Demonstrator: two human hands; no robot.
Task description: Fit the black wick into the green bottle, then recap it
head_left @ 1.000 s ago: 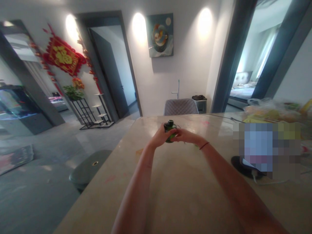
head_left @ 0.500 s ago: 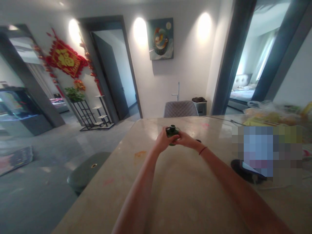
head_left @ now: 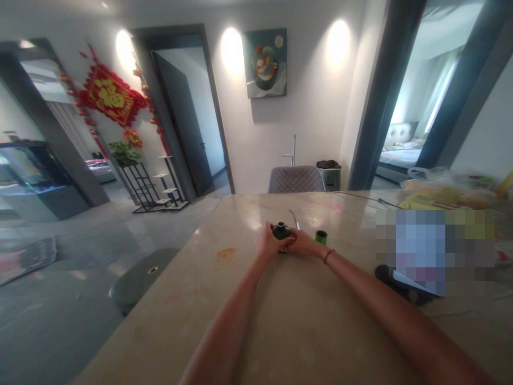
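Observation:
A small dark green bottle (head_left: 281, 231) with a short round open neck stands upright between my hands over the table. My left hand (head_left: 269, 243) wraps its left side. The fingers of my right hand (head_left: 302, 243) close around its right side, near the left fingertips. Just behind my right wrist stands a short green cylinder (head_left: 321, 237) with a dark open top. A thin stick-like item with a pale end (head_left: 297, 225) lies beyond the bottle; its kind is unclear. The bottle's lower part is mostly hidden by my fingers.
The beige stone table (head_left: 288, 315) spreads around my arms. On the right are a dark device (head_left: 401, 283), a blurred-out screen and plastic bags (head_left: 436, 187). A grey chair (head_left: 296, 179) faces me; a green stool (head_left: 140, 280) stands left.
My hands and the bottle have come lower and slightly nearer to me. The green cylinder and the thin item, mostly hidden before, now show behind my right hand.

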